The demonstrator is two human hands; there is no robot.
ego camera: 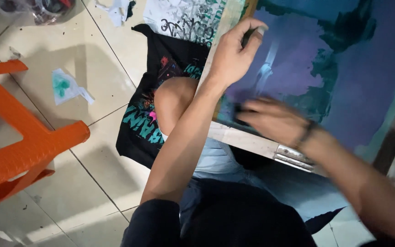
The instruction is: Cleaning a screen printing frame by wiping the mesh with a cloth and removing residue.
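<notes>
Tiled floor [92,68], orange stool [19,151] on the left, black printed shirt [156,91] near the middle. Big printing screen [344,68] leans right; left hand [234,52] grips its far frame edge, blurry right hand [275,121] presses something dark on the mesh, grip can't tell.

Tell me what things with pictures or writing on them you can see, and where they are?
Black T-shirt: flat on the floor tiles, teal and pink print.
White printed sheet: top middle, grey and black lettering.
Printing screen: right, wood-framed, blue and purple, under the left hand and blurred right hand.
Paper scrap: floor, white, teal smudge.
</notes>
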